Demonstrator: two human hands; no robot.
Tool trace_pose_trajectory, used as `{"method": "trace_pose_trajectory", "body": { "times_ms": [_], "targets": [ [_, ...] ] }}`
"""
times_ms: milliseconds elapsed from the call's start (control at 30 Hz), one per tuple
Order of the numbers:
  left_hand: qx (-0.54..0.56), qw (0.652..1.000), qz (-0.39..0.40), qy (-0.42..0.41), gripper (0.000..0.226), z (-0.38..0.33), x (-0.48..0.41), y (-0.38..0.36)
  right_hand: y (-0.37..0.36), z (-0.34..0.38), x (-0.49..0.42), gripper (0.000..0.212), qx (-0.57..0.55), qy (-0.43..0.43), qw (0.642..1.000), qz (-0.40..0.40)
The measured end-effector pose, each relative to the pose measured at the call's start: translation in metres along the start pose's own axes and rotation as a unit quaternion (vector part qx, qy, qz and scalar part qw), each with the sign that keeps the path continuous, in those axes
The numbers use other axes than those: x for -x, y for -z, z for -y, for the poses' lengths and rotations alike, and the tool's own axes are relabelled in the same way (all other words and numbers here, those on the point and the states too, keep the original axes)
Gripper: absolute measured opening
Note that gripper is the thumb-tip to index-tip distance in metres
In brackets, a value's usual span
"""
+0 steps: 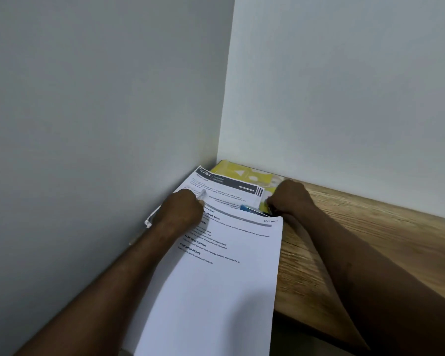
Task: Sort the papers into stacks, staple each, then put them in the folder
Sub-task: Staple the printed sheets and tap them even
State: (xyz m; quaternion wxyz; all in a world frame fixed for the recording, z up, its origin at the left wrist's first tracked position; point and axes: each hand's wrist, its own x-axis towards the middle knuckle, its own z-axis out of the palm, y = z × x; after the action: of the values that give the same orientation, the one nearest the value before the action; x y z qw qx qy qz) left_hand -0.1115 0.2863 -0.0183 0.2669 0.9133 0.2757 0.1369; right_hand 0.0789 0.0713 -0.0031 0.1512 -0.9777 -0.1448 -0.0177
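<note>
Pinching up a small fold of sheet at its knuckles, L hand sits curled on the white printed papers, fist pressed down near their left edge. Can't tell which sheet the fold belongs to. R hand is curled too, fingertips closed on the right end of the blue-and-black stapler; most of that grip is hidden under the knuckles.

Stapler lies across the papers, btwn the two hands, right at the top edge of the front sheet, headed "SECTION 1". That sheet runs toward the camera & overhangs the table's near edge. Behind it a 2nd sheet w/ a dark header band, "2384", angled to the left w/ its left side against the wall.

Yellow card folder lies flat in the corner, partly under the papers, its far edge touching the wall.

All on a brown wood-grain tabletop, set into a corner of plain white walls.
</note>
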Motion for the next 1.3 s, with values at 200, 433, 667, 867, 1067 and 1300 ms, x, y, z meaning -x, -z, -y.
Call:
{"method": "trace_pose_trajectory", "body": {
  "times_ms": [200, 433, 667, 867, 1067, 1300],
  "targets": [
    [0.029, 0.997, 0.055, -0.043, 0.026, -0.060, -0.004, -0.039, 0.033, -0.101, 0.020, 0.020, -0.047, -0.102, 0.993, -0.035],
    [0.069, 0.988, 0.099, -0.099, 0.034, -0.135, -0.006, -0.092, 0.060, -0.204, 0.064, 0.027, -0.126, -0.174, 0.968, -0.126],
    [0.098, 0.977, 0.141, -0.124, 0.035, -0.187, -0.008, -0.132, 0.062, -0.232, 0.088, 0.049, -0.255, -0.106, 0.959, -0.070],
    [0.159, 0.961, 0.189, -0.125, 0.039, -0.205, -0.020, -0.142, 0.061, -0.240, 0.081, 0.055, -0.222, -0.082, 0.969, -0.076],
    [0.188, 0.955, 0.176, -0.148, 0.051, -0.203, -0.025, -0.155, 0.061, -0.245, 0.071, 0.036, -0.174, -0.114, 0.975, -0.080],
    [0.221, 0.946, 0.170, -0.165, 0.059, -0.197, -0.024, -0.157, 0.062, -0.247, 0.056, 0.033, -0.200, -0.177, 0.963, -0.026]
  ]
}}
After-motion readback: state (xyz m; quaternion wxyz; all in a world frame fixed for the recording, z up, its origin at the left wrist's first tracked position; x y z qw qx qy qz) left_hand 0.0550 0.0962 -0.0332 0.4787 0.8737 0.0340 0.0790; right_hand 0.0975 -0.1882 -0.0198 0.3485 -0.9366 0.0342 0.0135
